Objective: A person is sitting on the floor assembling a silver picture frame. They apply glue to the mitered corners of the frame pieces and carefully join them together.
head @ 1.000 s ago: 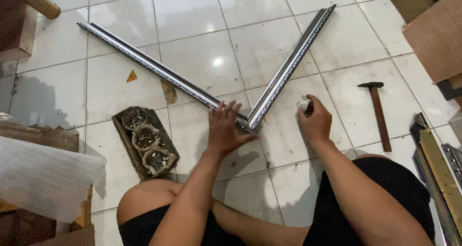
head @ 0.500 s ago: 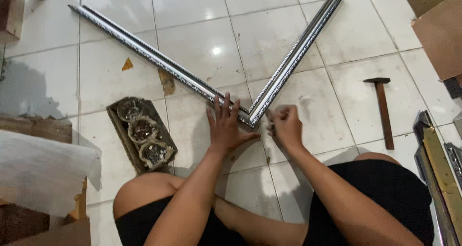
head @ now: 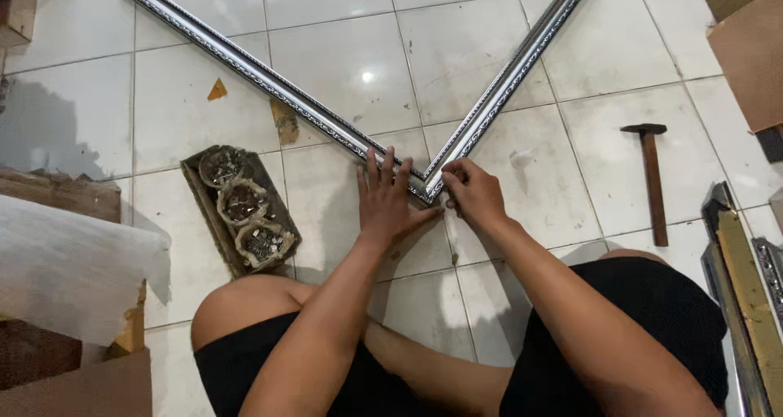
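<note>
Two mouldings [head: 269, 83], one hammer [head: 650, 176], three bowls [head: 243, 202]

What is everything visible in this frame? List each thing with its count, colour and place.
frame mouldings: 2, silver and black with a patterned edge, lying on the floor in a V, meeting at a corner in front of the person
wooden tray: 1, dark brown, left of the corner, holding three small bowls of small metal pieces
hammer: 1, dark head with brown handle, on the floor to the right
spare mouldings: a few, dark and gold, at the right edge
boards: brown, upper right
tiled floor: white
left hand: flat, fingers spread, pressing on the corner joint
right hand: fingers curled at the right moulding's end beside the joint
</note>
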